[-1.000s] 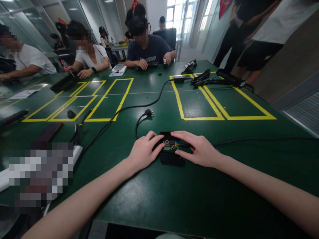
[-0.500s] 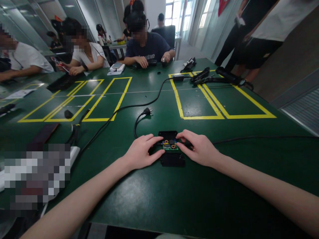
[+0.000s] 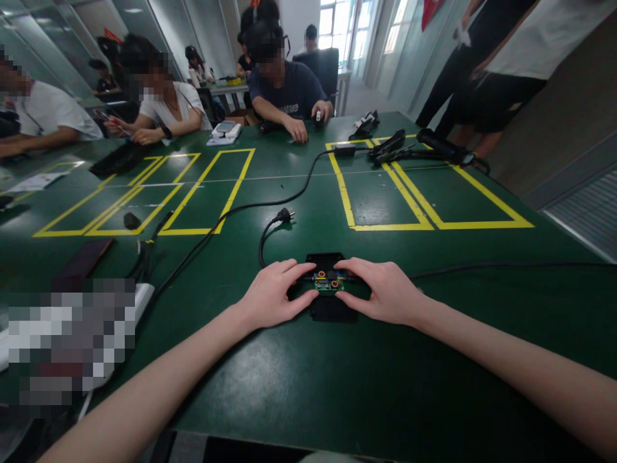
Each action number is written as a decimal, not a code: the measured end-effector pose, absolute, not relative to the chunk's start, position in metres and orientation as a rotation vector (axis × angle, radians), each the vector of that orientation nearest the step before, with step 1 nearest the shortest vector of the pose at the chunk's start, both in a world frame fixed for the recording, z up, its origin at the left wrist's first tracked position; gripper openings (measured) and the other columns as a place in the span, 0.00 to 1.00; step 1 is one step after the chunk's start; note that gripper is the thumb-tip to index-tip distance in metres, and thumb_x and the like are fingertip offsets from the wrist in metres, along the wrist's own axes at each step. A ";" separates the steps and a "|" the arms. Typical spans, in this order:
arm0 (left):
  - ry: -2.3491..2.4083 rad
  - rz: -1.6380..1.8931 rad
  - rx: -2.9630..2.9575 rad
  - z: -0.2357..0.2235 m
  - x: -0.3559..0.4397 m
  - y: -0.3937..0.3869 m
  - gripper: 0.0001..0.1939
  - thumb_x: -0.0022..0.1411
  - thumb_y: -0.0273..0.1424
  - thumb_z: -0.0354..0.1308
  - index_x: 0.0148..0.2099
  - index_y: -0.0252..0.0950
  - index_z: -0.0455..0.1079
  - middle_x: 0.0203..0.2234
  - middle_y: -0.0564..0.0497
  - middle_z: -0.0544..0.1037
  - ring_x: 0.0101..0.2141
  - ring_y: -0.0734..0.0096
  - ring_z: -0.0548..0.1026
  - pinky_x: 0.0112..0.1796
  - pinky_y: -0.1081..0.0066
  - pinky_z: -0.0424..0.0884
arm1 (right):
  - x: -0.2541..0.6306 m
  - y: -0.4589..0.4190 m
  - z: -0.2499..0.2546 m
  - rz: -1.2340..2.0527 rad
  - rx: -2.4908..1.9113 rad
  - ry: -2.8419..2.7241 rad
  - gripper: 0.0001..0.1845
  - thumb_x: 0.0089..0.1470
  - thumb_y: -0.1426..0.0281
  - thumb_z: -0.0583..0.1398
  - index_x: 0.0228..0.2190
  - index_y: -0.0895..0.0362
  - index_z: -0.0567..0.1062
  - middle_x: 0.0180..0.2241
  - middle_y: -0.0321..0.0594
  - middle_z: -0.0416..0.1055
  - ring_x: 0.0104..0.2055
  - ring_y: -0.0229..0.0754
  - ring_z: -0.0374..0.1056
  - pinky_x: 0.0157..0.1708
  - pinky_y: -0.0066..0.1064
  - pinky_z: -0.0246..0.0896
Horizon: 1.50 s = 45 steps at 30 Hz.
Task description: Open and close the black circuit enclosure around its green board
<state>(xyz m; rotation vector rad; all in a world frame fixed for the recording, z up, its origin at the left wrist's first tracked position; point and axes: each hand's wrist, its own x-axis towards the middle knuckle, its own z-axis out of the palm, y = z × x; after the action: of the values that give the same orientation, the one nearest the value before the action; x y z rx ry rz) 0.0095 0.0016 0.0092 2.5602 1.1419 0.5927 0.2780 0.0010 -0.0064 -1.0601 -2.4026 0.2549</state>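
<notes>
A small green circuit board (image 3: 329, 282) with copper-wound ring coils lies in front of me, among the parts of an opened black plastic case. One case piece (image 3: 326, 258) shows beyond the board, another (image 3: 333, 311) on the near side. Thumb and fingers of my left hand (image 3: 270, 296) grip the board's left end. My right hand (image 3: 388, 291) holds its right end the same way, thumb at the near edge. Black leads enter from both sides, partly covered by my hands. Beyond my left hand lies a black power plug (image 3: 285, 216) on a short curved cord.
The green table (image 3: 289, 392) carries yellow tape rectangles. A long black cable (image 3: 250, 207) crosses to a black adapter (image 3: 345, 150); another cable (image 3: 486, 265) runs right. Black folded gear (image 3: 443, 148) lies far right. A dark flat object (image 3: 87, 260) and a pixelated area are left. Several people work opposite.
My right fingertips lifted briefly off the board's far corner, then came back around its right end. My left hand stayed in nearly the same grip. A person opposite moved one hand across the tabletop.
</notes>
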 end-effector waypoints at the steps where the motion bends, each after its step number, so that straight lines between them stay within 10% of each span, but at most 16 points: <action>1: 1.144 0.589 2.560 0.009 0.010 0.002 0.22 0.71 0.41 0.58 0.61 0.36 0.72 0.36 0.48 0.78 0.34 0.64 0.78 0.41 0.65 0.76 | 0.278 0.001 -0.007 0.254 -1.058 -2.408 0.19 0.62 0.61 0.60 0.51 0.57 0.74 0.45 0.47 0.82 0.41 0.49 0.81 0.38 0.36 0.74; 20: 1.117 0.642 2.553 0.009 0.008 0.001 0.20 0.70 0.39 0.58 0.59 0.36 0.73 0.35 0.49 0.78 0.32 0.66 0.77 0.37 0.66 0.75 | 0.278 0.000 -0.005 0.279 -1.092 -2.354 0.18 0.65 0.63 0.56 0.53 0.56 0.74 0.41 0.45 0.83 0.34 0.45 0.80 0.34 0.34 0.72; 29: 1.149 0.770 2.574 0.010 0.008 0.003 0.09 0.72 0.33 0.54 0.44 0.36 0.75 0.31 0.50 0.78 0.31 0.67 0.75 0.36 0.67 0.71 | 0.279 0.005 0.002 0.258 -1.257 -2.313 0.24 0.70 0.62 0.49 0.21 0.53 0.64 0.18 0.36 0.68 0.18 0.38 0.63 0.23 0.30 0.52; 45: 0.965 0.682 2.646 0.016 0.004 0.004 0.15 0.74 0.35 0.49 0.34 0.37 0.68 0.23 0.53 0.72 0.25 0.71 0.70 0.29 0.71 0.63 | 0.286 0.001 0.001 0.319 -1.052 -2.356 0.28 0.73 0.62 0.44 0.20 0.53 0.61 0.15 0.34 0.61 0.16 0.36 0.57 0.23 0.31 0.49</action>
<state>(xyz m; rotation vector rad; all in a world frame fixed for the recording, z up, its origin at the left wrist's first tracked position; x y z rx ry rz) 0.0040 0.0039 0.0162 2.6458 0.9652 0.6825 0.2855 0.0015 0.0009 -1.0518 -2.3562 0.3194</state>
